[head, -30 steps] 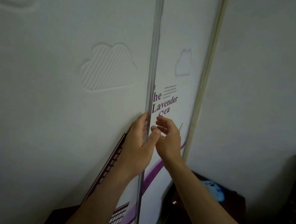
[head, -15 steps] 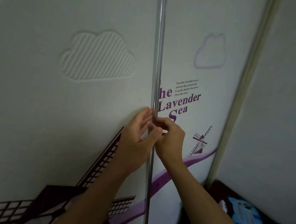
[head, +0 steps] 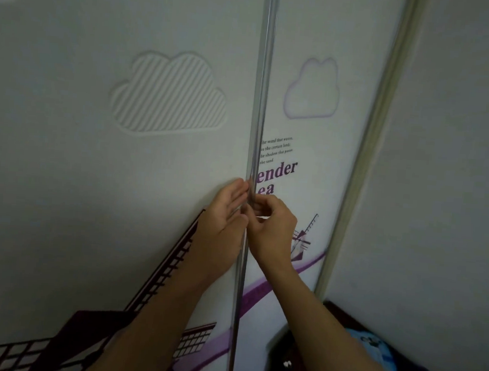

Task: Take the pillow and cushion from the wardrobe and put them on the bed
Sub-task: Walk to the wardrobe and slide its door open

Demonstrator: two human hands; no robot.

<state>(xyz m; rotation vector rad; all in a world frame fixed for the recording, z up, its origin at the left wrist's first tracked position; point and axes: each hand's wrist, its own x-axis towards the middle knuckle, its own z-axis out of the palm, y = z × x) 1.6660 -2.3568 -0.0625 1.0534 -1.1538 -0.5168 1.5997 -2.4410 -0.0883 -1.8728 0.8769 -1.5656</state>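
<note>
Presently both hands work the metal door edge (head: 257, 128) of the wardrobe (head: 95, 146): left hand (head: 225, 221) open-fingered against it, right hand (head: 272, 225) curled, pinching it. Pillow and cushion hidden behind the doors; probably light, soft, best gripped wide. Bed out of view.

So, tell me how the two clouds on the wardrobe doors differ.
The left cloud is larger, embossed white and filled with diagonal ridges; the right cloud is smaller, smooth, with a faint purple outline. The left one sits lower and beside the metal edge strip. Both are puffy, flat-bottomed shapes.
</note>
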